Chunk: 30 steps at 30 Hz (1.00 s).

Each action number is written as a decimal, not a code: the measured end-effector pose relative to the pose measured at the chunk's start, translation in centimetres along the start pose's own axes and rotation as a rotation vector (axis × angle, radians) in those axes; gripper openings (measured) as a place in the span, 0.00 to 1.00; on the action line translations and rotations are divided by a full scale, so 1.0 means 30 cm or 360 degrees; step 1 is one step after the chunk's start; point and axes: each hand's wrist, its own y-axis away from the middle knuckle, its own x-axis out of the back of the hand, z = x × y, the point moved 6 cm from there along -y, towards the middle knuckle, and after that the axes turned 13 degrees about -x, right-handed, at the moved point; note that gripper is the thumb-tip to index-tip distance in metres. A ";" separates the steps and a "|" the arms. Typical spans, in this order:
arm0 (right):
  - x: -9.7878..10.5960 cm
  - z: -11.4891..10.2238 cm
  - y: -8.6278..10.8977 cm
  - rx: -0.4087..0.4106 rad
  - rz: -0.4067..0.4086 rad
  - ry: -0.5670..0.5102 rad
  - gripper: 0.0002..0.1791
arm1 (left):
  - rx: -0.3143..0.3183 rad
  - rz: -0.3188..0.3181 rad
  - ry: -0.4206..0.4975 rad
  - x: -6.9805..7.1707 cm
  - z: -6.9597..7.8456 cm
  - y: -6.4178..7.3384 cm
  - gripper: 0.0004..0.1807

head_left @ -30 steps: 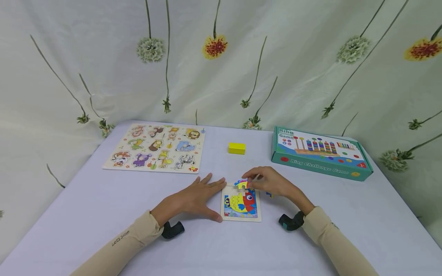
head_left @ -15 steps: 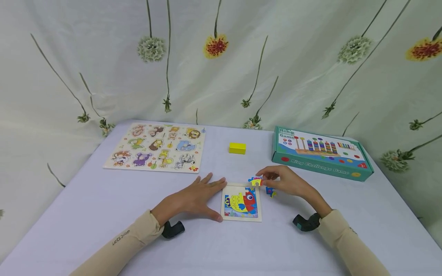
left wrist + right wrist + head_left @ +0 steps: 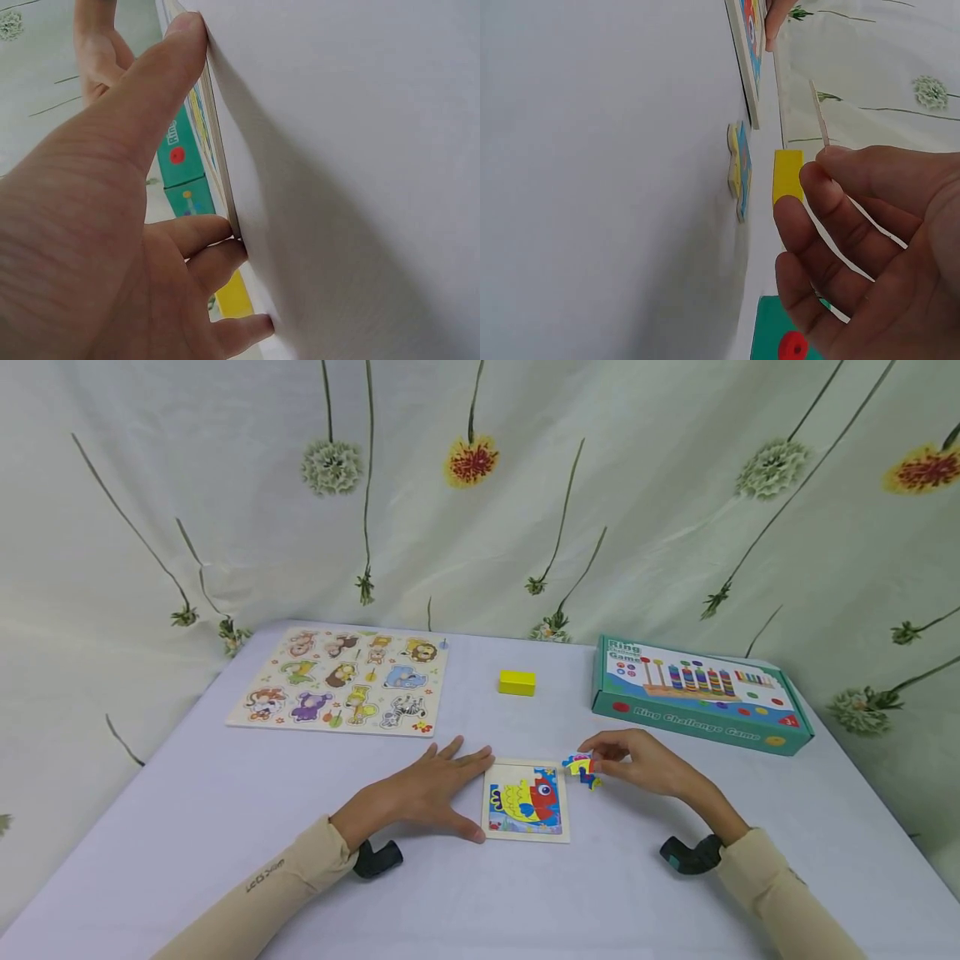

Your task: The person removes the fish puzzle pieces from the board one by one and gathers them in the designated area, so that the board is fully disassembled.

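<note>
A small square wooden fish puzzle (image 3: 525,802) lies on the table, its upper part showing bare wood at the left. My left hand (image 3: 426,789) rests with spread fingers along the puzzle's left edge; in the left wrist view the thumb and fingertips touch the frame's side. My right hand (image 3: 637,762) pinches a yellow, blue and red puzzle piece (image 3: 578,764) between thumb and index finger, right of the frame. In the right wrist view the held piece (image 3: 819,112) appears edge-on, raised off the table. Another blue and yellow piece (image 3: 739,169) lies on the table below it, partly overlapped in the head view.
An animal puzzle board (image 3: 341,681) lies at the back left. A yellow block (image 3: 517,683) sits at the back middle. The green Ring Challenge Game box (image 3: 697,693) stands at the back right, beyond my right hand. A flowered cloth (image 3: 465,543) hangs behind the table.
My right hand has moved right with the pinched piece, from over the puzzle's top edge to beside the frame, above the loose piece. The left hand has stayed in place.
</note>
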 end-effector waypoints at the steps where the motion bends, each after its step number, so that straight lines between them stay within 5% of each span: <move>1: 0.002 0.006 0.005 -0.0005 0.0001 0.0006 0.15 | 0.0000 -0.0001 0.0001 0.000 0.001 0.000 0.57; 30: 0.069 0.176 0.109 -0.0165 0.0088 0.0037 0.15 | 0.0037 -0.0024 -0.0022 -0.001 0.000 -0.004 0.57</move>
